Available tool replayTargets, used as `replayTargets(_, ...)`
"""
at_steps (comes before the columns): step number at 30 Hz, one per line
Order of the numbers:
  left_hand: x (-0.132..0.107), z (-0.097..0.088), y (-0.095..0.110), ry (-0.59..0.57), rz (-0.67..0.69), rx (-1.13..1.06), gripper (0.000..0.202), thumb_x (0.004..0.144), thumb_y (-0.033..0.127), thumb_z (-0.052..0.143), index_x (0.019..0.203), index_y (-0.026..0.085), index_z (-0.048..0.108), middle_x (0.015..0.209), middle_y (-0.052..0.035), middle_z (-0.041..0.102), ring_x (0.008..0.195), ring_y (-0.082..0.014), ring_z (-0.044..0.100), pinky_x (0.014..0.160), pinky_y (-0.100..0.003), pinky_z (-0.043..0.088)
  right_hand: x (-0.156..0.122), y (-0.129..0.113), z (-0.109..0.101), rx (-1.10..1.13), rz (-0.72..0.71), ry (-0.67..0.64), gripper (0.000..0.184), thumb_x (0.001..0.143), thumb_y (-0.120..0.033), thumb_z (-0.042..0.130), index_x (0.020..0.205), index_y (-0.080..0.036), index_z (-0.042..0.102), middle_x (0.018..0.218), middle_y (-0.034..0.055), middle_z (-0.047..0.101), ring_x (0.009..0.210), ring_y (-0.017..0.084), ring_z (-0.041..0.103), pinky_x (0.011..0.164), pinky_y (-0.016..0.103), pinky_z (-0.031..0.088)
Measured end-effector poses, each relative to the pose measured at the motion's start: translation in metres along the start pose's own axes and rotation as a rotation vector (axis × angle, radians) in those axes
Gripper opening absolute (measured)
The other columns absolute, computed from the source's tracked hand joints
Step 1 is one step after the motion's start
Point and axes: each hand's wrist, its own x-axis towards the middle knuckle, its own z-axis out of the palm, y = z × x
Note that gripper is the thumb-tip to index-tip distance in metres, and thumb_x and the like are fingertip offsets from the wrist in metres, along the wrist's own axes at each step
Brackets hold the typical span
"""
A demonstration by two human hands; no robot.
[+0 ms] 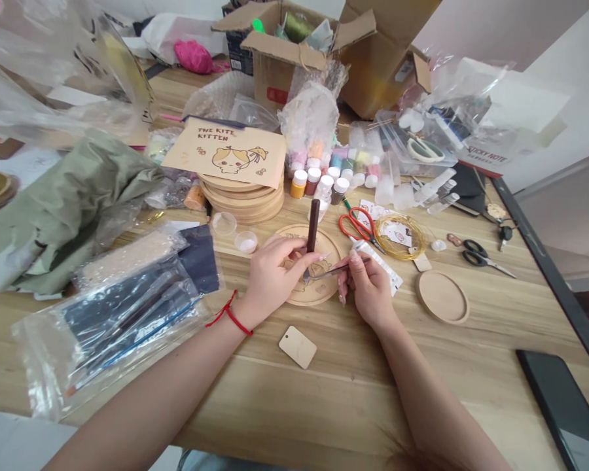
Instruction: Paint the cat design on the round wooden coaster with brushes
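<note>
Over a round wooden plate (319,299) with a line drawing on it, my left hand (275,271) pinches a tool with a dark brown handle (313,226). The handle stands nearly upright; its lower tip is close to the drawing. My right hand (370,288) is closed around a slim metal tool (338,269), possibly tweezers. Its thin end points left across the plate, towards the brown tool's tip. A small wooden tag (297,347) with a hole lies on the table in front of the plate.
Behind the plate are paint bottles (299,183) and stacked wooden plates (245,208) under a printed paper card (226,154). Red scissors (357,226), a wire coil (400,237), a small round tray (442,297) and a phone (562,405) lie right. Plastic packets (127,327) lie left.
</note>
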Motion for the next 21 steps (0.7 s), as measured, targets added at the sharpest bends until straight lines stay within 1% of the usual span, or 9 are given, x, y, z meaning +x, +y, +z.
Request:
replayTargets(5,0.0020,0.0009,0.0017,-0.020,0.076,0.024,0.015,0.084,0.035,0.069,0.086,0.021,0.069,0.076,-0.0019,0.070,0.075,-0.0175,0.064,0.074,-0.033,0.051,0.0008,0.0020,-0.0009,-0.003,0.015,-0.002,0.044,0.080,-0.065,0.059,0.077,-0.022,0.053,0.051,-0.0070,0.051,0.032,0.009,0.045,0.028,0.022,0.037)
replayTargets(15,0.0006,0.0005,0.0036,-0.014,0.100,0.059,0.016,0.086,0.036,0.067,0.087,0.020,0.069,0.079,-0.0040,0.072,0.079,-0.0195,0.064,0.077,-0.035,0.050,0.0008,-0.0009,0.0013,-0.017,-0.009,0.028,0.044,0.080,-0.066,0.059,0.079,-0.022,0.055,0.049,-0.0075,0.048,0.031,0.009,0.043,0.028,0.023,0.035)
replayTargets(21,0.0002,0.0017,0.0046,0.032,0.104,0.067,0.017,0.084,0.037,0.069,0.086,0.020,0.068,0.076,-0.0027,0.070,0.076,-0.0183,0.064,0.075,-0.034,0.050,0.0007,0.0021,-0.0001,-0.021,-0.017,0.014,0.042,0.082,-0.064,0.058,0.079,-0.022,0.055,0.049,-0.0073,0.049,0.031,0.010,0.044,0.028,0.024,0.035)
